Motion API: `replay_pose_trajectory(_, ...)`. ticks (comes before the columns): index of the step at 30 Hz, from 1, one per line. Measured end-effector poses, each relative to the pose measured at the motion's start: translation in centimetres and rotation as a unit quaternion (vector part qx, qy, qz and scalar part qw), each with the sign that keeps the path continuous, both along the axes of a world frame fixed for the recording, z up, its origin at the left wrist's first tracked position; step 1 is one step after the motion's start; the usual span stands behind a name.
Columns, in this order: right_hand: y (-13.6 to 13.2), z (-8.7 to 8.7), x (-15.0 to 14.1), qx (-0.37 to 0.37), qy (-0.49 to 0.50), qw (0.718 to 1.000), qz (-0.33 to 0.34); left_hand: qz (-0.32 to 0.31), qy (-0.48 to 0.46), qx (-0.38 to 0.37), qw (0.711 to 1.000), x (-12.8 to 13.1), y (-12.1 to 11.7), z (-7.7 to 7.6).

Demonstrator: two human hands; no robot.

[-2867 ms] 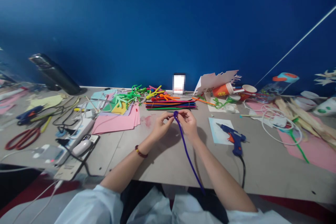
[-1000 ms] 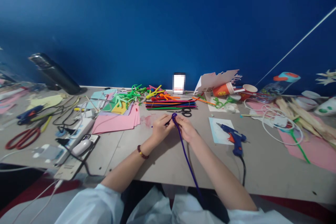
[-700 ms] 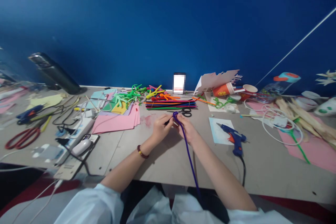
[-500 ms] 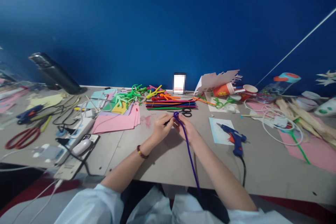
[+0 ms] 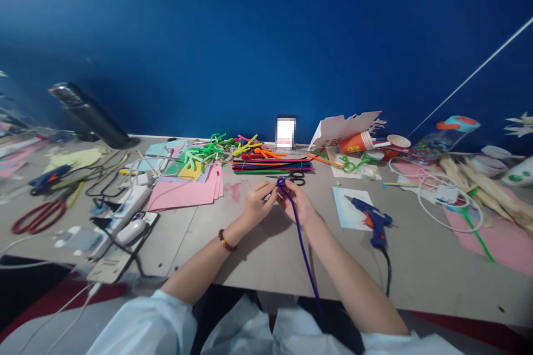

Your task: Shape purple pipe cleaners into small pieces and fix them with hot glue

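Observation:
Between my fingertips is a purple pipe cleaner (image 5: 301, 238), curled into a small loop at its upper end. Its long tail hangs down past the table's front edge. My left hand (image 5: 259, 201) pinches the loop from the left, fingers closed. From the other side my right hand (image 5: 298, 204) also grips it, its fingertips partly hidden behind the loop. Just beyond my hands lie black-handled scissors (image 5: 297, 178), and behind them a bundle of coloured pipe cleaners (image 5: 272, 166).
A blue glue gun (image 5: 375, 221) rests on paper at right, its cable running off the front edge. Left are pink paper sheets (image 5: 183, 194), a power strip (image 5: 120, 216), a phone (image 5: 110, 266) and red-handled scissors (image 5: 39, 216). A dark bottle (image 5: 89, 113) leans at the back.
The whole view has shifted very slightly. Both hands keep the same hold on the purple pipe cleaner, with hardly any visible movement.

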State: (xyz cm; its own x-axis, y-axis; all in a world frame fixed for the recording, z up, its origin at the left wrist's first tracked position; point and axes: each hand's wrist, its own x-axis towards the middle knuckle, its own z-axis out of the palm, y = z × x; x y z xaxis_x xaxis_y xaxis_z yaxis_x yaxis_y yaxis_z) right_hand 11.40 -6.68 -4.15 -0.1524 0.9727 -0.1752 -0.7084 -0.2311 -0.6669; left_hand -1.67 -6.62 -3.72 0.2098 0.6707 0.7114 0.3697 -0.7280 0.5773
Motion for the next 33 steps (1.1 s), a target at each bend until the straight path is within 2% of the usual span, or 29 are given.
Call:
replay_pose_trajectory(9,-0.07,0.54,0.25,-0.030,0.057,0.998,-0.011,-0.008,0.020,0.036,0.999,0.15,0.11,-0.53)
replay_pose_trajectory(13,0.01,0.62,0.28,-0.045,0.055,0.997,-0.012,0.013,0.034,0.057,0.998,-0.06,0.21,-0.72)
replay_pose_trajectory(16,0.17,0.44,0.29,-0.039,0.021,0.998,-0.035,0.034,0.041,0.063,0.997,-0.20,0.30,-0.78)
replay_pose_trajectory(19,0.23,0.25,0.17,-0.002,-0.038,0.995,-0.093,0.056,0.036,0.064,0.996,-0.28,0.42,-0.65)
replay_pose_trajectory(24,0.07,0.47,-0.14,0.074,-0.177,0.970,-0.146,0.072,0.018,0.060,0.995,-0.35,0.53,-0.17)
replay_pose_trajectory(29,0.03,0.47,-0.14,0.129,-0.248,0.946,-0.163,0.051,0.009,-0.001,0.999,-0.24,0.29,-0.06)
replay_pose_trajectory(33,0.14,0.10,-0.06,0.133,-0.243,0.948,-0.155,-0.019,-0.043,-0.141,0.989,0.12,0.23,-0.12)
